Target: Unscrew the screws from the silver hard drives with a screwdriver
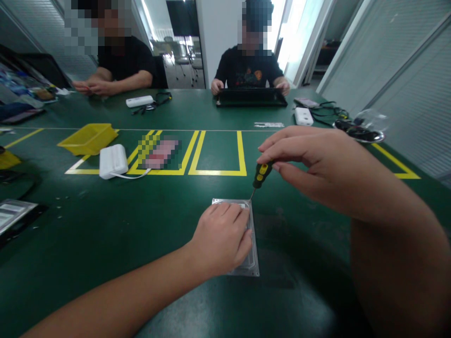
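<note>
A silver hard drive [253, 267] lies flat on the green table, its long side running away from me. My left hand [223, 237] presses down over it with bent fingers close together, holding it and hiding much of its top. In my right hand [310, 162] is a small screwdriver with a black and yellow handle [262, 173], pinched at the handle's top end between thumb and fingers. The screwdriver leans slightly, and its thin shaft [252, 194] points down to the drive's far right corner. Whether the tip sits in a screw is too small to tell.
Left of centre are a yellow bin [88, 140], a white power bank [113, 161] and a phone [164, 154]. Another drive [16, 213] lies at the left edge. Across the table [141, 225] sit two people, one holding a black panel [252, 97]. Cables and a dish [362, 134] are right.
</note>
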`<state>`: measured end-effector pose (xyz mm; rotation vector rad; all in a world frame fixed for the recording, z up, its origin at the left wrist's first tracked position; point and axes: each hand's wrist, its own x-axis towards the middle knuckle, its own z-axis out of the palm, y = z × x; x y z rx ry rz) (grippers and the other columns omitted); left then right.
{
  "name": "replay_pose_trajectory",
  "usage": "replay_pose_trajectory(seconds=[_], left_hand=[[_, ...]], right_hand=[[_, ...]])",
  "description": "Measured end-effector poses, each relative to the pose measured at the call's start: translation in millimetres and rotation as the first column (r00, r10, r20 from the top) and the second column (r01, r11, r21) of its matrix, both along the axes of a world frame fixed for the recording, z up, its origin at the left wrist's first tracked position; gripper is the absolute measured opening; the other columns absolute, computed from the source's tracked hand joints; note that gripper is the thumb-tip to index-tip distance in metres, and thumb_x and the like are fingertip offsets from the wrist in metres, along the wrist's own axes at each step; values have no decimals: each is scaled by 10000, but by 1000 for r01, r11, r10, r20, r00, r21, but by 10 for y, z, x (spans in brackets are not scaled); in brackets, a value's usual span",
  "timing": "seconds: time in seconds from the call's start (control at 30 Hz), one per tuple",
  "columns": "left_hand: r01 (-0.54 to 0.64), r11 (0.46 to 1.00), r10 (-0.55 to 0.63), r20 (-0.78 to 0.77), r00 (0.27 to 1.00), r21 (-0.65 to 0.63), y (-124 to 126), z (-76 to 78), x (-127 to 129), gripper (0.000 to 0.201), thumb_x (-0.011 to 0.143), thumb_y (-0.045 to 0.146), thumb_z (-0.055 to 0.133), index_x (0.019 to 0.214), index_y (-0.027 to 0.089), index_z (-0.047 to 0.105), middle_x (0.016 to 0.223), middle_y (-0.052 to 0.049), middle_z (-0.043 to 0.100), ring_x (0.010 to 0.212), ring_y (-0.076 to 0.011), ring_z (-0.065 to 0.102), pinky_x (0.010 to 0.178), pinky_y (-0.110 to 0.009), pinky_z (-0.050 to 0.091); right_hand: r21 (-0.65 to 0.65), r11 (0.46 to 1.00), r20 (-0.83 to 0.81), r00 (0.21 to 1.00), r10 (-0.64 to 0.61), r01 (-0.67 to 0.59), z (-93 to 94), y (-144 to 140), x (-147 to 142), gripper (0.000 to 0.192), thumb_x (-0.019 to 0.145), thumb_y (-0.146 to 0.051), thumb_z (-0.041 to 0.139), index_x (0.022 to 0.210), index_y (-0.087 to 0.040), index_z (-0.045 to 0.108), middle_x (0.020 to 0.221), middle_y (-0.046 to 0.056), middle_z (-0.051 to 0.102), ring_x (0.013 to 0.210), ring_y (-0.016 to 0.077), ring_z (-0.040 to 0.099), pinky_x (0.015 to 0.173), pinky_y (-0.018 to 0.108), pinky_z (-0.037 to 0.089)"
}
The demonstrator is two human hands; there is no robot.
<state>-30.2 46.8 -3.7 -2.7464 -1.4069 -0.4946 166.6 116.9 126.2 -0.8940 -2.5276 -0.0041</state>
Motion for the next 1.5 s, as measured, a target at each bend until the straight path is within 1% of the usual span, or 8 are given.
replay_pose_trajectory(seconds=[0.27,0.37,0.47,0.53,0.73,0.83,1.3,1.5], left_hand=[[-10,1000,10,-11,1000,-4,-4,13,7,350,912,349,498,1178,164,631,1005,-86,649,953,-282,589,828,-467,485],[-9,1000,9,-12,1000,-8,-7,14,5,351,914,347,498,1183,164,629,1012,-89,649,956,-283,588,833,-465,482],[-4,1000,3,-9,1000,-20,-4,13,2,357,915,350,495,1187,160,627,1018,-90,650,959,-285,588,835,-470,484],[-3,1000,3,-7,1000,-24,-1,9,1,360,917,352,490,1188,158,626,1019,-90,650,959,-286,590,834,-475,487],[-5,1000,5,-8,1000,-20,3,-5,6,358,920,355,487,1186,161,628,1023,-88,651,964,-286,592,839,-480,491],[-6,1000,6,-5,1000,-19,1,-8,6,358,917,351,492,1188,161,629,1021,-85,651,967,-287,592,842,-485,492],[-6,1000,6,-11,1000,-20,-2,3,6,357,915,346,496,1186,157,632,1013,-88,650,963,-289,590,840,-486,491],[-8,1000,7,-13,1000,-25,-6,5,11,361,917,345,494,1191,155,630,1020,-93,649,969,-293,589,836,-487,491]], right_hand=[[-38,999,-22,999,-33,32,-24,21,-27,193,822,-133,567,902,-217,722,977,43,712,921,216,641,851,368,492],[-49,997,-31,997,-64,62,-39,25,-28,178,843,-157,569,928,-215,714,965,43,709,899,216,643,827,366,496],[-56,994,-51,994,-92,89,-42,12,-24,210,848,-185,581,1016,-212,706,985,41,713,890,221,661,799,362,508],[-45,995,-55,994,-94,92,-37,2,-21,237,848,-178,571,1039,-205,709,996,42,720,906,227,670,815,371,511],[-33,997,-7,998,-68,67,-12,1,-18,302,832,-139,528,986,-273,752,1040,17,729,992,253,673,895,407,511],[-36,998,2,998,-61,61,-9,5,-17,333,830,-126,509,994,-277,755,1058,16,728,1031,252,665,925,409,508],[-43,998,-24,998,-51,50,-22,-27,-14,351,850,-97,482,968,-295,746,1054,-38,742,1011,221,694,914,379,537],[-57,997,-18,999,-46,44,-31,-25,-14,332,848,-84,486,965,-274,732,1054,-24,742,979,215,699,900,374,535]])
